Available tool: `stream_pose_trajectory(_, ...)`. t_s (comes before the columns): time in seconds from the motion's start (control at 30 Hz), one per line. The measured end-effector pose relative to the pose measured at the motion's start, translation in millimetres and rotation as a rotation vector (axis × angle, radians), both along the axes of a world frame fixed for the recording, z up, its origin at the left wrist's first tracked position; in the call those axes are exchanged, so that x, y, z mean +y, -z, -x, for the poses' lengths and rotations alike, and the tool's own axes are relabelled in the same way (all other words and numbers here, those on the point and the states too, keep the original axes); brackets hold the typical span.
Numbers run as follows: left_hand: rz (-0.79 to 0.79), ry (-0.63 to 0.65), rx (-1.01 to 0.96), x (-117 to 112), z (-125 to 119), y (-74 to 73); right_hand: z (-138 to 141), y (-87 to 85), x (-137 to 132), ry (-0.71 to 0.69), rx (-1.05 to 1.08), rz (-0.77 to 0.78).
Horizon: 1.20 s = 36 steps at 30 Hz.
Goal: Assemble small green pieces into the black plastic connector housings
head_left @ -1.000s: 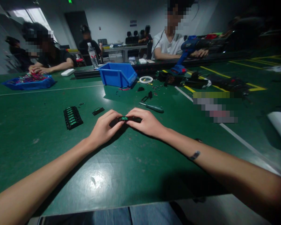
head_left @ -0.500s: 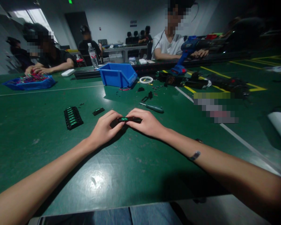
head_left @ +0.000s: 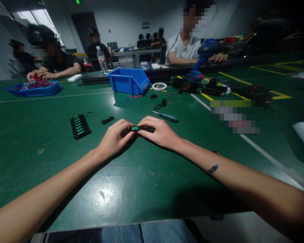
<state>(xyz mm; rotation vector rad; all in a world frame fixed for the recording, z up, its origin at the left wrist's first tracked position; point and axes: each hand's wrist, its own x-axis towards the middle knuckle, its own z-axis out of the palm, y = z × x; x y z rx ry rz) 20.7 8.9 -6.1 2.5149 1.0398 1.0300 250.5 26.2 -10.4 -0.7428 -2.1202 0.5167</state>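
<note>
Between both hands is a small black holder with a green circuit board (head_left: 135, 128), just above the green table. My left hand (head_left: 116, 135) pinches its left end between thumb and fingers. At the right end, my right hand (head_left: 157, 131) grips it the same way; the fingertips partly cover both ends. A similar black-and-green piece (head_left: 107, 119) lies on the table beyond my left hand. Farther left, several more such pieces sit side by side in a block (head_left: 80, 127). A screwdriver (head_left: 168, 117) with a green handle lies just past my right hand.
A blue bin (head_left: 128, 82) stands ahead, beside a white ring-shaped roll (head_left: 159, 86). Small black parts (head_left: 158, 107) and screws lie scattered near it. A blue cordless drill (head_left: 201, 60) stands at the back right. A co-worker's hands are over a blue tray (head_left: 35, 89) of wires at left.
The view has shifted very slightly. Both my hands keep the same pinch on the piece. The co-worker at left has moved their hands a little, with something red now at them.
</note>
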Motion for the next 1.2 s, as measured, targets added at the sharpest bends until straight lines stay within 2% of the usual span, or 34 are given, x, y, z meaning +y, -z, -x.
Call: stream_pose_trajectory(1.2,-0.024,-0.014,-0.005,1.6,0.1,2.5,-0.3,0.1,1.0,-0.005,-0.026,0.035)
